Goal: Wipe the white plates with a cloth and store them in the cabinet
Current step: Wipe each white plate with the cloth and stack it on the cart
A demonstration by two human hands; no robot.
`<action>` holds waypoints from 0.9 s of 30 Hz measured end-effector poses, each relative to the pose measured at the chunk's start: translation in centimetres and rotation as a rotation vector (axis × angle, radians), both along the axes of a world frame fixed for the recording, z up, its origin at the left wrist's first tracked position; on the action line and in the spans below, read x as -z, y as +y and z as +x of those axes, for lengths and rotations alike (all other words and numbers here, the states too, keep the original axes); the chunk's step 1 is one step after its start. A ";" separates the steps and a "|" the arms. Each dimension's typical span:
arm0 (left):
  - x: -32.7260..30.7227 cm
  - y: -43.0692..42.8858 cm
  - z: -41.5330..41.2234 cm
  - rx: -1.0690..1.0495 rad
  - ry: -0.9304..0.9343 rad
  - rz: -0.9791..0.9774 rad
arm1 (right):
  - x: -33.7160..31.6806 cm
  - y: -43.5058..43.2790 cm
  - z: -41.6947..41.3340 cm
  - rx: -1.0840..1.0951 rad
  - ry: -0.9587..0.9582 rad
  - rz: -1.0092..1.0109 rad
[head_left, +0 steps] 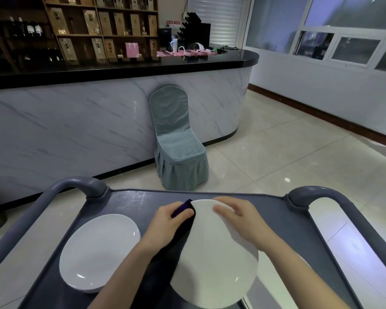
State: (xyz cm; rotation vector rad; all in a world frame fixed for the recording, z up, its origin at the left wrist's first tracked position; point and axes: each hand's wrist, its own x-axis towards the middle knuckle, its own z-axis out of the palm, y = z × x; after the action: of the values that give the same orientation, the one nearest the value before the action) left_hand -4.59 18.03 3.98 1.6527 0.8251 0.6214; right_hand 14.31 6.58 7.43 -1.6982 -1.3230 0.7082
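Note:
A large white plate [212, 259] is held tilted above the grey cart tray [129, 201]. My left hand [165, 221] grips a dark purple cloth [184, 208] against the plate's left rim. My right hand [236, 214] holds the plate's far upper edge, fingers curled over the rim. A second white plate [98, 250] lies flat on the left side of the tray, seemingly on top of another plate. No cabinet is in sight.
The cart has grey handles at the left [76, 186] and right [316, 195]. Beyond it stand a grey-green covered chair [176, 139] and a marble-fronted counter [76, 121] with a black top. Tiled floor [288, 157] spreads to the right.

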 end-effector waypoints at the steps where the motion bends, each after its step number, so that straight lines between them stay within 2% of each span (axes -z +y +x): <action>1: 0.2 -0.1 -0.3 -0.066 -0.032 -0.065 | 0.2 -0.2 0.0 0.070 0.085 0.041; 4: 1.6 -1.7 0.2 -0.425 -0.159 -0.257 | 1.1 -0.1 -1.7 0.430 0.358 0.221; 6: 2.7 -3.3 1.4 -0.677 -0.206 -0.383 | 2.1 0.3 -3.8 0.678 0.475 0.297; 8: 3.4 -4.0 2.1 -0.788 -0.210 -0.448 | 3.1 0.4 -5.4 0.775 0.522 0.293; 12: 3.2 -2.9 1.0 -0.692 -0.210 -0.442 | 2.9 0.0 -3.3 0.594 0.440 0.207; 15: 2.1 -1.6 0.2 -0.493 -0.142 -0.233 | 0.6 0.1 -0.5 0.370 0.239 0.147; 20: -0.4 0.1 0.4 -0.047 0.016 0.052 | -1.8 1.0 0.9 -0.076 -0.058 -0.151; 24: -0.4 0.0 0.6 -0.024 0.018 0.076 | -0.5 1.0 0.4 -0.028 -0.065 -0.066; 27: 0.6 -0.3 0.3 -0.269 -0.038 -0.044 | 0.8 0.3 -0.1 0.219 0.167 0.061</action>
State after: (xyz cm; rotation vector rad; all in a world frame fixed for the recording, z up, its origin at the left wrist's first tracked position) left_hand -4.29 17.73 3.37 1.4969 1.0362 0.8124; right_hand 14.16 6.89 6.65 -1.6659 -1.0158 0.6590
